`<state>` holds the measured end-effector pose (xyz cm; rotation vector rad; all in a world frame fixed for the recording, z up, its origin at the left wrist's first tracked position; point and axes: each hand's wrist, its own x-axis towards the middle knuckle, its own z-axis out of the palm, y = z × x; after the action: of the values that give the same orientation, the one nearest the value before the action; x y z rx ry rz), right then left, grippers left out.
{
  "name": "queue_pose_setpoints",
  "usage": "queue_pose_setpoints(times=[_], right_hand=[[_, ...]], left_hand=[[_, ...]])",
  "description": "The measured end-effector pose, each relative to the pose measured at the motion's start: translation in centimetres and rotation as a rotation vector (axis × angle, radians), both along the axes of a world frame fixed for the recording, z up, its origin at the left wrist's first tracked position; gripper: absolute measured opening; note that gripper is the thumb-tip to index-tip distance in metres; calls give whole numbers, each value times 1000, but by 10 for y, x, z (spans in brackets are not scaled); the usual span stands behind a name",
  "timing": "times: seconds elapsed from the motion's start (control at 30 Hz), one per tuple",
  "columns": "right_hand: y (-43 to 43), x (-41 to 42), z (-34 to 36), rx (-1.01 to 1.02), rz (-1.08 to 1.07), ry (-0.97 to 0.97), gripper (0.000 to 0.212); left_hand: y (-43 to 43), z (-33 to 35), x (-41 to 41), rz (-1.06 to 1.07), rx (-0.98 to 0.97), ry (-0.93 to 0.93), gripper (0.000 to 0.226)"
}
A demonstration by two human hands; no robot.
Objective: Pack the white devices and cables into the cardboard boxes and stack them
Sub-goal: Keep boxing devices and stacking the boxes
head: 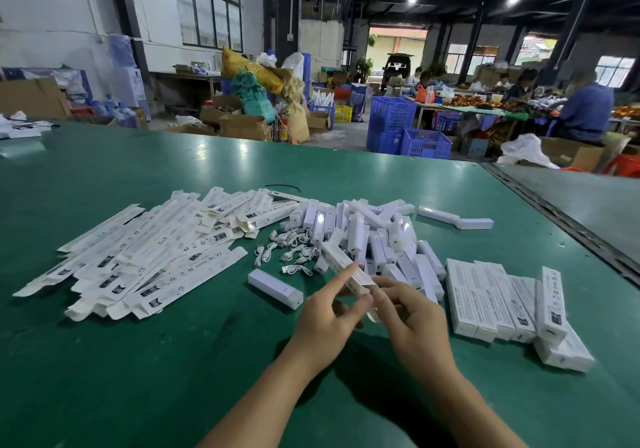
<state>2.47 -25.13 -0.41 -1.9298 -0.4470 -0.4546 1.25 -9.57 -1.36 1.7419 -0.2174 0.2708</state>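
Note:
Both hands hold one long white cardboard box (pixel 341 264) above the green table (pixel 173 361). My left hand (pixel 329 323) grips its near end, forefinger stretched along the side. My right hand (pixel 408 316) pinches the end flap. A heap of white devices (pixel 367 232) lies just beyond the hands. Small coiled white cables (pixel 291 251) are scattered to its left. One white device (pixel 275 288) lies alone left of my hands. Flat unfolded boxes (pixel 145 257) spread out at the left. Packed boxes (pixel 495 300) lie side by side at the right.
A metal seam (pixel 561 219) runs diagonally along the table's right side. A lone device (pixel 455 218) sits at the far right of the heap. Beyond the table are blue crates (pixel 391 123), cardboard cartons and people seated at another bench (pixel 585 108).

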Motion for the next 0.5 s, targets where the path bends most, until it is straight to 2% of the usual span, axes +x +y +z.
queue_pose_setpoints(times=[0.13, 0.27, 0.37, 0.5], right_hand=[[-1, -3, 5, -112, 83, -152, 19], [-2, -1, 6, -148, 92, -252, 4], [-1, 1, 2, -134, 87, -267, 15], [0, 0, 0, -133, 83, -292, 14]], left_hand=[[6, 4, 3, -25, -83, 9, 46], [16, 7, 3, -167, -116, 95, 43], [16, 10, 1, -216, -128, 120, 43], [15, 9, 0, -222, -143, 127, 43]])
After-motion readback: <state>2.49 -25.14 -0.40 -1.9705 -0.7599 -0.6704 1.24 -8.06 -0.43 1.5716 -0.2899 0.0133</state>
